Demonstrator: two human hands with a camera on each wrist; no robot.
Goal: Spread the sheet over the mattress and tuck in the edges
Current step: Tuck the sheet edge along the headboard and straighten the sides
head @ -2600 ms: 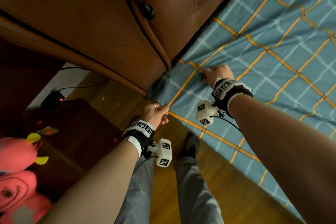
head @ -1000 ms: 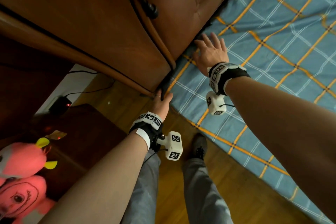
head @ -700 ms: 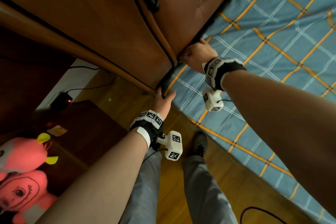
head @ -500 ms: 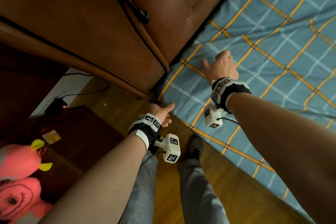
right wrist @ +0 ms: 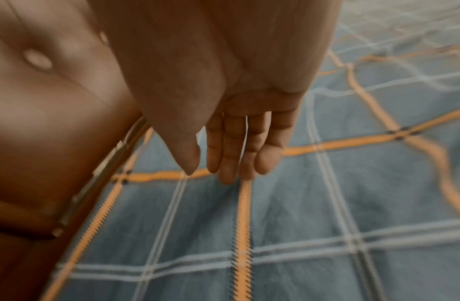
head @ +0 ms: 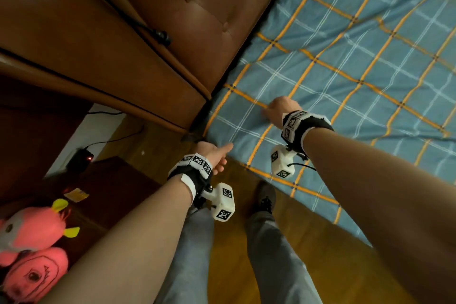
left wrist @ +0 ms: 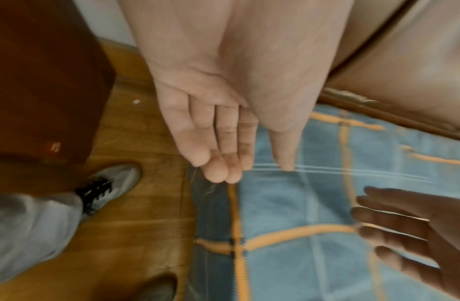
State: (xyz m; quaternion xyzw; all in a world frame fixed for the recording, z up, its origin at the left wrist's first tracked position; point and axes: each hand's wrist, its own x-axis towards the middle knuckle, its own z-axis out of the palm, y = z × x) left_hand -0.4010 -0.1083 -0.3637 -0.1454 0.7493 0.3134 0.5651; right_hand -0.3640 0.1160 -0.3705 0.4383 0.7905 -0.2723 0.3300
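Note:
A blue sheet (head: 345,61) with orange and white checks covers the mattress, lying flat up to the brown headboard (head: 197,7). Its side edge hangs over the mattress near the floor (head: 308,195). My left hand (head: 214,153) is at the mattress corner, fingers straight and together, tips at the sheet's edge (left wrist: 223,177). My right hand (head: 278,108) lies on the sheet's top near the corner, fingers extended over an orange stripe (right wrist: 234,169). Neither hand holds anything.
A padded brown headboard and its wooden frame (head: 111,81) stand to the left. A dark wooden nightstand (head: 103,180), pink plush toys (head: 32,242), a charger and cable (head: 81,155) lie left. My legs and shoes (head: 265,195) stand on the wooden floor (head: 234,254).
My right hand pulled back from the gap at the headboard and now lies flat on the sheet's top. My left hand let go of the sheet's corner and opened beside the mattress.

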